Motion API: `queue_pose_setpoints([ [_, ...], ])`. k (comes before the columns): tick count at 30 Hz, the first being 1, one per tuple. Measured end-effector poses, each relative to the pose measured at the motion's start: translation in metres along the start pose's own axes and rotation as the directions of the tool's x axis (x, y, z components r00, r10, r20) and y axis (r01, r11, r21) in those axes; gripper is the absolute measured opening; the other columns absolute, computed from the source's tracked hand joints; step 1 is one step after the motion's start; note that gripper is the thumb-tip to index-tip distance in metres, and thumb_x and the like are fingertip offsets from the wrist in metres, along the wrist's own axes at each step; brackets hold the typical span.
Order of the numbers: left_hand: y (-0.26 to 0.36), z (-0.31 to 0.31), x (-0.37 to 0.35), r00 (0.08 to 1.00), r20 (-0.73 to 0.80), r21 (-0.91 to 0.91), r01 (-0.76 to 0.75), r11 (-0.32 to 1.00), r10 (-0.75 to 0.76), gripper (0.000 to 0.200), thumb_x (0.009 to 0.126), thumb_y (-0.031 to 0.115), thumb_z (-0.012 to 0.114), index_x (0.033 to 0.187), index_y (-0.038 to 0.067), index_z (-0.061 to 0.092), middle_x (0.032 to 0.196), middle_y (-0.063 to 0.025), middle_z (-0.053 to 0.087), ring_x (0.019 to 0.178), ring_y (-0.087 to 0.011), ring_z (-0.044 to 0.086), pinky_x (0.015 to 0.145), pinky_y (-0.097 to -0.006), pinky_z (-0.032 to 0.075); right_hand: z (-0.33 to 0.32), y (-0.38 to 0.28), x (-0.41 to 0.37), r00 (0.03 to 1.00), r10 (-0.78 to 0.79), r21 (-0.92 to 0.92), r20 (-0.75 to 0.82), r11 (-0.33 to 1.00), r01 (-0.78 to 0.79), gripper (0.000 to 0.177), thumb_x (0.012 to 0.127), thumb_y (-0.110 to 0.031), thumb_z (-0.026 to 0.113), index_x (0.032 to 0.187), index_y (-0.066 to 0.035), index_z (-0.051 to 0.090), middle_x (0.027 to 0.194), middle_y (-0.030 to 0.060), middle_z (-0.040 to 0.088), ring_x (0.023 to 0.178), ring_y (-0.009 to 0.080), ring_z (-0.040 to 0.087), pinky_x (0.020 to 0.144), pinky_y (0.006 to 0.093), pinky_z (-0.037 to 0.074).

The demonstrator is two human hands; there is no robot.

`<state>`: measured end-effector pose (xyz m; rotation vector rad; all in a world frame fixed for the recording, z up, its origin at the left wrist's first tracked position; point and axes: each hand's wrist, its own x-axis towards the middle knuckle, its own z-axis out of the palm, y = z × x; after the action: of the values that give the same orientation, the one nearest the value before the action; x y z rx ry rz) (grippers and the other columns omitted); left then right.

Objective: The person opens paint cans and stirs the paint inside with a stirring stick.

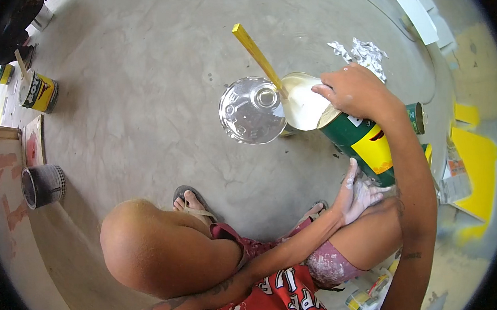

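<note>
My right hand is closed over the rim of a green and yellow paint can, which is tipped on its side with its mouth toward the left. At that mouth is a container of white paint, with a yellow stirring stick slanting up out of it. Below the can's base, my left hand is turned palm up, smeared with white, its fingers stretched out and its thumb close to the can's side. A clear round plastic lid overlaps the container's left edge in this view.
Crumpled white paper lies beyond my right hand. Another green can stands at the right, near yellow-painted boards. To the left are a yellow and black can and a dark bucket. Small containers sit beside my right leg.
</note>
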<state>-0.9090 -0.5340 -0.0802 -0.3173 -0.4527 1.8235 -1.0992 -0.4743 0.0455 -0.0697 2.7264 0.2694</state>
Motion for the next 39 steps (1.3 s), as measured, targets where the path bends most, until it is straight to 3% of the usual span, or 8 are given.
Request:
queue_pose_setpoints([
  [8,0.002,-0.033,0.002,0.979,-0.162,0.233,-0.082,0.969,0.122,0.077,0.099,0.066,0.052,0.148,0.009,0.039,0.134,-0.0156,0.059,0.105,-0.0307,0.067,0.086,-0.0375,0.054,-0.006,0.010,-0.018,0.989,0.099,0.112,0.108,0.988,-0.111,0.044,0.104,-0.043,0.049,0.106,-0.004,0.068,0.102,0.0237,0.071,0.103,0.0435,0.063,0.094,0.0509,0.048],
  [15,-0.005,-0.054,0.005,0.721,-0.574,0.488,-0.078,0.869,0.387,0.063,0.099,0.053,0.061,0.144,0.011,0.048,0.129,-0.0155,0.063,0.115,-0.0346,0.064,0.093,-0.0499,0.053,0.013,0.031,-0.048,0.993,0.120,0.308,-0.012,0.945,-0.111,0.040,0.104,-0.042,0.051,0.109,-0.003,0.060,0.101,0.0223,0.067,0.099,0.0414,0.060,0.091,0.0494,0.046],
  [19,-0.010,-0.090,0.010,0.649,-0.338,0.817,-0.157,0.555,0.682,0.088,0.100,0.052,0.061,0.157,0.005,0.013,0.146,-0.0227,0.041,0.128,-0.0265,0.049,0.108,-0.0394,0.041,0.035,0.047,-0.080,0.975,0.087,0.374,-0.205,0.928,-0.004,0.034,0.102,-0.036,0.057,0.101,-0.002,0.057,0.093,0.0194,0.060,0.088,0.0370,0.056,0.082,0.0465,0.045],
  [22,-0.008,-0.089,-0.001,0.616,-0.167,0.912,-0.200,0.358,0.770,0.096,0.097,0.040,0.072,0.156,-0.005,0.010,0.152,-0.0259,0.033,0.138,-0.0313,0.040,0.118,-0.0387,0.030,0.040,0.055,-0.106,0.975,0.216,0.510,-0.042,0.844,-0.165,0.032,0.100,-0.033,0.061,0.098,-0.001,0.056,0.091,0.0178,0.058,0.086,0.0346,0.055,0.080,0.0438,0.045],
  [31,-0.004,-0.153,-0.027,0.450,-0.099,0.995,0.035,0.093,0.887,0.089,0.087,0.029,0.082,0.147,-0.003,0.025,0.141,-0.0263,0.040,0.127,-0.0349,0.048,0.111,-0.0436,0.037,0.096,0.076,-0.133,0.975,0.033,0.415,0.219,0.901,-0.124,0.035,0.100,-0.037,0.062,0.103,-0.003,0.056,0.094,0.0234,0.063,0.093,0.0420,0.061,0.081,0.0494,0.047],
  [34,-0.003,-0.170,-0.025,0.304,0.070,0.951,0.268,-0.156,0.950,0.068,0.088,0.026,0.080,0.134,-0.005,0.040,0.135,-0.0259,0.045,0.122,-0.0360,0.050,0.106,-0.0441,0.040,0.107,0.074,-0.127,0.931,0.014,0.388,0.363,0.907,-0.165,0.037,0.100,-0.039,0.061,0.106,-0.003,0.057,0.098,0.0248,0.065,0.096,0.0436,0.063,0.082,0.0509,0.048],
  [37,-0.001,-0.179,-0.026,0.410,-0.019,0.972,0.221,-0.079,0.912,0.046,0.094,0.024,0.073,0.128,0.001,0.052,0.115,-0.0171,0.059,0.102,-0.0246,0.058,0.092,-0.0385,0.048,0.106,0.078,-0.121,0.903,-0.002,0.403,0.430,0.895,-0.189,0.036,0.099,-0.038,0.062,0.107,-0.003,0.058,0.100,0.0236,0.066,0.095,0.0435,0.063,0.082,0.0508,0.049],
  [39,-0.002,-0.178,-0.023,0.660,-0.077,0.997,0.045,0.063,0.747,0.029,0.098,0.024,0.066,0.117,0.003,0.058,0.098,-0.0114,0.065,0.087,-0.0243,0.062,0.083,-0.0382,0.050,0.098,0.080,-0.112,0.912,-0.027,0.402,0.409,0.903,-0.153,0.036,0.098,-0.038,0.063,0.107,-0.003,0.059,0.100,0.0226,0.066,0.093,0.0435,0.064,0.082,0.0509,0.049],
])
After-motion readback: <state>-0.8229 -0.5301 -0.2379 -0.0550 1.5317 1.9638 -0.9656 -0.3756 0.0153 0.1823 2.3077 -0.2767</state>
